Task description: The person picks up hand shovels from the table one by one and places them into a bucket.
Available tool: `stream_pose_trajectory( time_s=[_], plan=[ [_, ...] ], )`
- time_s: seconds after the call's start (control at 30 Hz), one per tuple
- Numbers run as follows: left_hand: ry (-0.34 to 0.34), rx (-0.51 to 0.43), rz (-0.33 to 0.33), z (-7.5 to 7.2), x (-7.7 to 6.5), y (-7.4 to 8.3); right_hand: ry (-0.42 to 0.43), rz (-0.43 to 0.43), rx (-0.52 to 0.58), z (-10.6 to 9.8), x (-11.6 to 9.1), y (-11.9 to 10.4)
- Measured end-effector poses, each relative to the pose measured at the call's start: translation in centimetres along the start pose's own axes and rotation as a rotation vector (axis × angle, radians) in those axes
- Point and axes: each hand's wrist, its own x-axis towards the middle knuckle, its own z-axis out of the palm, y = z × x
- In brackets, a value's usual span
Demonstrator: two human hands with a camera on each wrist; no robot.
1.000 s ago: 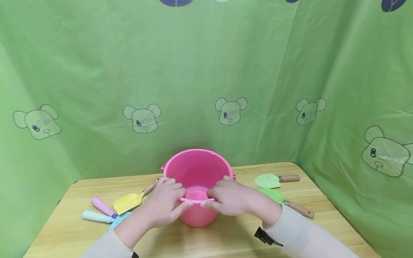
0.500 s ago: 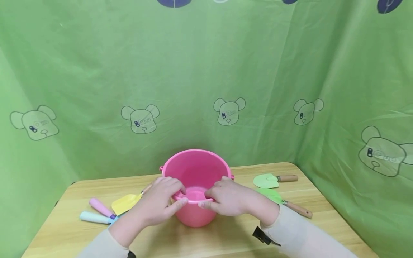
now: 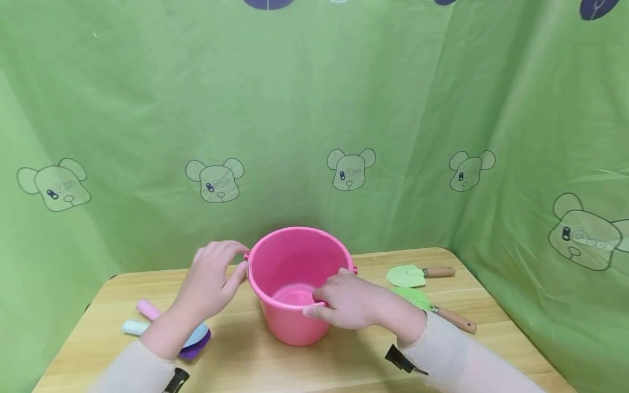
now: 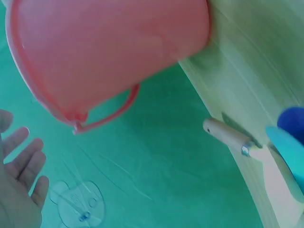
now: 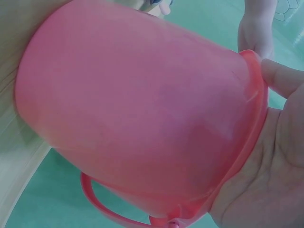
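Observation:
A pink bucket (image 3: 295,322) stands upright on the table, its inside visible. My right hand (image 3: 346,300) grips the near right of its rim, thumb outside and fingers over the edge. Beside the left handle peg, my left hand (image 3: 211,278) is raised with fingers extended and slightly bent. In the left wrist view this hand (image 4: 21,180) shows a gap between its fingers and the bucket. The bucket's handle (image 4: 111,116) hangs down on the far side. Under the left forearm lie a pink-handled shovel (image 3: 147,309) and a pale blue-handled shovel (image 3: 135,327), partly hidden.
To the right lie a pale green shovel (image 3: 407,276) and a brighter green shovel (image 3: 454,319), both wooden-handled. A wooden-handled yellow shovel (image 4: 228,135) lies at left, covered by my arm in the head view. Green cloth (image 3: 295,109) hangs close behind the table (image 3: 275,371).
My left hand has let go of the bucket's near rim and moved up and left to the handle peg. My right hand keeps its grip, and the bucket stays put.

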Motion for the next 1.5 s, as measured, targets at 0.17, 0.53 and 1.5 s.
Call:
stream_pose_trajectory(
  time_s=[0.17, 0.53, 1.5],
  plan=[
    [-0.003, 0.078, -0.107, 0.4, 0.1, -1.7, -0.001, 0.000, -0.005, 0.0, 0.0, 0.0],
    [-0.181, 0.105, -0.297, 3.0, 0.2, -4.4, -0.004, 0.000, -0.003, 0.0, -0.2, 0.0],
    [-0.495, 0.091, -0.524, 9.2, -0.9, -6.7, -0.012, 0.012, 0.021, 0.4, -0.2, 0.1]
  ],
)
